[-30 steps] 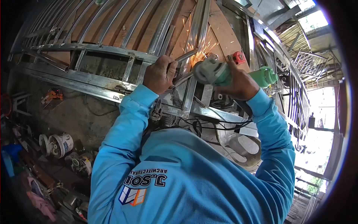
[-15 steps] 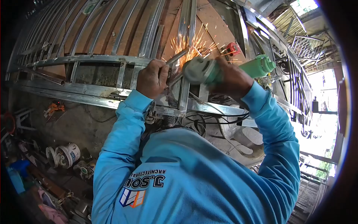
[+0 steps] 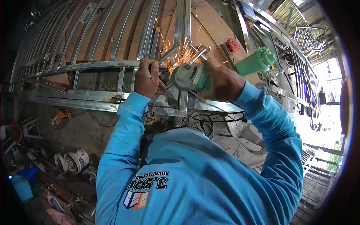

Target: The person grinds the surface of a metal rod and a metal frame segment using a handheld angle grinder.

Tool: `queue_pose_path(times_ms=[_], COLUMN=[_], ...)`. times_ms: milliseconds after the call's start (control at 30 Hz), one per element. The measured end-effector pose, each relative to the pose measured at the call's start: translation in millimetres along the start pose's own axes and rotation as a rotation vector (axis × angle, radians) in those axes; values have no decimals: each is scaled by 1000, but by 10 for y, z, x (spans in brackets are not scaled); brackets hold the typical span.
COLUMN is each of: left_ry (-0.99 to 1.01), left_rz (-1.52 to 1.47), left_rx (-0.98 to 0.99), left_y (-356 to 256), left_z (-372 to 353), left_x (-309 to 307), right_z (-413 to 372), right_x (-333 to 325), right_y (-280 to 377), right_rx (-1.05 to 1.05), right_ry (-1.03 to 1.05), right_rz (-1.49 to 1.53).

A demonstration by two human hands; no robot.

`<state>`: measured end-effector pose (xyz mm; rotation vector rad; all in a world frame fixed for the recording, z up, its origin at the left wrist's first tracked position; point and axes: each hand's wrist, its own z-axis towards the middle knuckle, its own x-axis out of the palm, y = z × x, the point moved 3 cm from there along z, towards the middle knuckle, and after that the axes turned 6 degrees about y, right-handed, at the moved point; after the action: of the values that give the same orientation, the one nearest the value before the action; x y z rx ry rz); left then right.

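My left hand (image 3: 147, 78) grips a short metal rod (image 3: 167, 53) that slants up and right over a steel bar frame (image 3: 93, 65). My right hand (image 3: 221, 83) is wrapped around a green angle grinder (image 3: 255, 62). Its grey head (image 3: 186, 77) sits just right of my left hand. Orange sparks (image 3: 179, 54) fly up from where the grinder head meets the rod. Both arms wear light blue sleeves. The disc itself is hidden under the guard.
A red tape measure (image 3: 233, 45) lies on the wooden board behind the grinder. Black cables (image 3: 210, 122) coil below the frame. Paint buckets (image 3: 75, 161) and a blue container (image 3: 22, 185) stand on the floor at left. A metal railing (image 3: 300, 75) runs along the right.
Both hands, rod and grinder have drifted left and slightly down in the view. The sparks now fan more to the left.
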<state>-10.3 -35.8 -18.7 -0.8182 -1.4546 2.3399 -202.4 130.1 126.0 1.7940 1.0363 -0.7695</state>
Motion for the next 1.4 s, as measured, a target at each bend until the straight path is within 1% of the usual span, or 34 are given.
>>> queue_pose_path(times_ms=[33,133,200,267,300,400,433,467,500,600,633,667,700,767,800,833,900,933,1000,1067,1167,1200,1267,1300,1333,1400], left_ry=[-2,-38,-69,-22,6,-38,-94,-79,-65,-35,-32,-30,-51,-54,-55,-47,-20,-15,-3,-4,2,15,44,60,74,60], left_rz=[12,45,71,-77,-150,-38,85,59,35,7,-11,-30,42,8,-8,-85,-239,-216,-169,-114,-81,-88,-147,-200,-251,-275], left_rx=[6,24,43,-91,-159,-71,28,4,-18,-40,-65,-92,-41,-104,-136,-204,-342,-314,-260,-248,-278,-305,-390,-451,-512,-492], left_y=[-11,-64,-135,-65,-34,-204,-129,-32,-33,-22,-42,-51,13,80,21,-26,-142,-66,209,266,389,481,389,124,-13,40], left_z=[6,19,44,41,39,59,86,72,62,44,40,53,54,54,72,70,51,59,57,56,75,72,86,98,108,119], left_x=[2,-5,-12,-8,2,-22,-18,0,2,-21,-24,-21,-13,5,-3,-9,4,3,-21,-15,-30,-44,-47,-39,-27,-7], right_z=[21,133,159,192,171,72,51,18,-68,-80,-5,-24,33,120,139,145,70,18,-52,-92,43,56,62,96,118,78], right_x=[-6,-174,-255,-280,-272,-86,49,180,200,122,92,-1,-45,-60,-78,-89,24,104,326,400,391,312,163,230,272,424], right_y=[-115,-517,-710,-857,-768,-438,-367,-295,-183,-190,-310,-431,-588,-857,-894,-919,-761,-642,-423,-388,-751,-853,-1045,-1162,-1166,-1069], right_rx=[14,142,138,128,168,110,-9,-127,-125,35,-24,101,132,169,177,188,152,136,-4,32,118,140,184,198,137,19], right_ry=[-27,-120,-227,-296,-262,-83,-115,-150,-152,-113,-247,-196,-246,-319,-343,-368,-295,-260,-295,-171,-379,-411,-476,-508,-512,-513], right_rz=[56,-6,-29,-2,-15,99,131,161,89,76,68,127,128,111,96,82,118,136,145,260,155,203,299,303,310,328])
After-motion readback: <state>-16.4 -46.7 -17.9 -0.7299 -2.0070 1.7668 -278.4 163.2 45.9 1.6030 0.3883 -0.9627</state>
